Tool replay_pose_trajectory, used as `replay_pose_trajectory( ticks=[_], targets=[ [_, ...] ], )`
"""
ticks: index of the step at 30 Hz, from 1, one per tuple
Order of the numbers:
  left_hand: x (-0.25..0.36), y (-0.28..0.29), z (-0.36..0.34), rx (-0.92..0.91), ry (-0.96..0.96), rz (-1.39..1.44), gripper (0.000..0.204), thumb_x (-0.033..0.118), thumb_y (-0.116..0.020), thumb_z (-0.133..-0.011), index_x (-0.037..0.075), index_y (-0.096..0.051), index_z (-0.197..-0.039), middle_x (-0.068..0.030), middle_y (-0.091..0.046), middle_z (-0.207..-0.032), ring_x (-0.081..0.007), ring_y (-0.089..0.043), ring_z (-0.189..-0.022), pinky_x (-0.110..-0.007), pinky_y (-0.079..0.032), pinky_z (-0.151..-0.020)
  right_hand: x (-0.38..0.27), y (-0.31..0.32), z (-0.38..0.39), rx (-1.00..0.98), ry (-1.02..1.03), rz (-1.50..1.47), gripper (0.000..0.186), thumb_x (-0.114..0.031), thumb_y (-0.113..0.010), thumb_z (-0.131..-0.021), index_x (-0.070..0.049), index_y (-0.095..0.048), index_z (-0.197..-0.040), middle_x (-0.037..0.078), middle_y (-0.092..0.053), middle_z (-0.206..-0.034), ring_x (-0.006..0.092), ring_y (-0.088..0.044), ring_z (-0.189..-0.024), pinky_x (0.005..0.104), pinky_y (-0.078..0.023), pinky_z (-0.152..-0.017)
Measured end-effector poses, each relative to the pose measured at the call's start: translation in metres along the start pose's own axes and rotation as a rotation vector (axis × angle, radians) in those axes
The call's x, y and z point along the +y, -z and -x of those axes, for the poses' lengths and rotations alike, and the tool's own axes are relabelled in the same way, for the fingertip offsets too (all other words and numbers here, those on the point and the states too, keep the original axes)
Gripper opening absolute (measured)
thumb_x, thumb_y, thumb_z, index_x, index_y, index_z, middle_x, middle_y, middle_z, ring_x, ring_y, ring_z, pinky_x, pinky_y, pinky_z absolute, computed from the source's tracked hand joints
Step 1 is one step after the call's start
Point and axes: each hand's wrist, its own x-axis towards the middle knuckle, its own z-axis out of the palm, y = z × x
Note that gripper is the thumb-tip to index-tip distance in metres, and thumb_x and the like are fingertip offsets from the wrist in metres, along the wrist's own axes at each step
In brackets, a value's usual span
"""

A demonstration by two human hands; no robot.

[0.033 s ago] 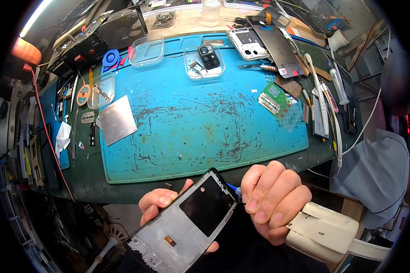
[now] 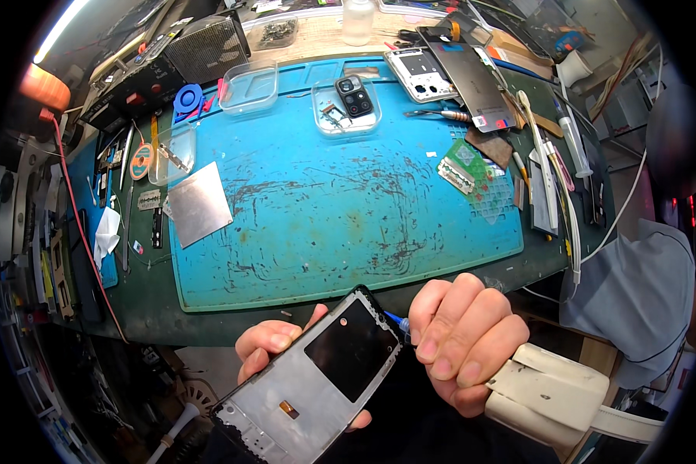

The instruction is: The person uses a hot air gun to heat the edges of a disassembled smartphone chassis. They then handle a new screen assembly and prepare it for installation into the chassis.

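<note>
- White, crumpled tissue [image 2: 107, 233] is seen left of the blue mat [image 2: 305, 220], whose surface is scuffed and marked with dark scratches.
- A flat, square, dull metal plate [image 2: 200, 204] is laid on the mat's left part, its left corner lapping over the edge.
- The left hand [image 2: 267, 348] is placed just nearer than the mat's near edge. It is closed around the phone frame, with fingers at the frame's left side and a fingertip showing at its right side.
- The phone frame [image 2: 317, 379] is held up between both hands, nearer than the mat. Smooth grey metal is shown, with a glossy black rectangle at the upper end and ragged black residue along both short ends. Its long axis is slanted from lower left to upper right, the black-panelled end being pointed toward the mat.
- A clear plastic tray [image 2: 365, 128] is set at the mat's far middle, with a black, rounded camera piece [image 2: 353, 97] inside.
- A blue-tipped tool [image 2: 398, 321] is directed at the frame's upper right edge, nearer than the mat; whether contact is made cannot be told.
- The right hand [image 2: 465, 336] is curled tightly around that tool, to the right of the frame and nearer than the mat's near edge.
</note>
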Motion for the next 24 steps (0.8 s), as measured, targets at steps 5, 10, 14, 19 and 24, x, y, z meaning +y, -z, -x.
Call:
replay_pose_trajectory(
  ticks=[5,10,14,19,24],
  targets=[
    [0.0035,0.0012,-0.0031,-0.016,-0.044,-0.006,0.114,0.023,-0.096,-0.061,0.017,-0.024,-0.15,-0.0096,-0.036,-0.133,-0.023,-0.041,-0.127,-0.05,-0.038,-0.115,-0.003,-0.0015,-0.0007,-0.007,-0.007,-0.012,0.015,-0.009,-0.075,-0.087,-0.007,-0.06,-0.091,0.006,-0.059,-0.087,0.0189,-0.057,-0.077,0.0339,-0.05,-0.067],
    [-0.0028,0.0047,-0.0066,-0.064,-0.076,0.01,0.115,0.022,-0.096,-0.061,0.017,-0.024,-0.15,-0.01,-0.035,-0.133,-0.0234,-0.041,-0.127,-0.051,-0.038,-0.116,-0.0027,0.0001,0.0025,0.011,0.0,-0.003,0.015,-0.01,-0.075,-0.088,-0.007,-0.061,-0.09,0.006,-0.06,-0.087,0.0185,-0.057,-0.077,0.0334,-0.051,-0.067],
    [0.0006,0.0047,-0.0079,-0.082,-0.094,-0.015,0.115,0.022,-0.096,-0.061,0.018,-0.023,-0.15,-0.0093,-0.035,-0.133,-0.0229,-0.04,-0.128,-0.051,-0.037,-0.117,-0.0036,-0.0003,0.0024,0.017,0.001,-0.007,0.015,-0.01,-0.075,-0.088,-0.007,-0.061,-0.089,0.006,-0.06,-0.087,0.0184,-0.057,-0.076,0.0336,-0.051,-0.067],
    [0.0019,0.0073,-0.0061,-0.089,-0.058,-0.006,0.115,0.023,-0.096,-0.061,0.017,-0.022,-0.15,-0.0093,-0.034,-0.133,-0.0227,-0.04,-0.129,-0.05,-0.036,-0.117,-0.0049,-0.0002,0.0033,0.015,0.003,-0.015,0.014,-0.01,-0.075,-0.088,-0.006,-0.062,-0.089,0.006,-0.06,-0.087,0.0183,-0.057,-0.074,0.0336,-0.051,-0.067],
    [0.003,0.0086,-0.006,-0.091,-0.021,0.014,0.116,0.025,-0.096,-0.061,0.017,-0.021,-0.15,-0.0093,-0.034,-0.134,-0.0224,-0.039,-0.129,-0.049,-0.035,-0.118,-0.005,0.0001,0.0037,0.011,0.003,-0.02,0.015,-0.01,-0.076,-0.087,-0.006,-0.062,-0.089,0.006,-0.059,-0.087,0.0182,-0.056,-0.074,0.0333,-0.05,-0.067]
  ],
)
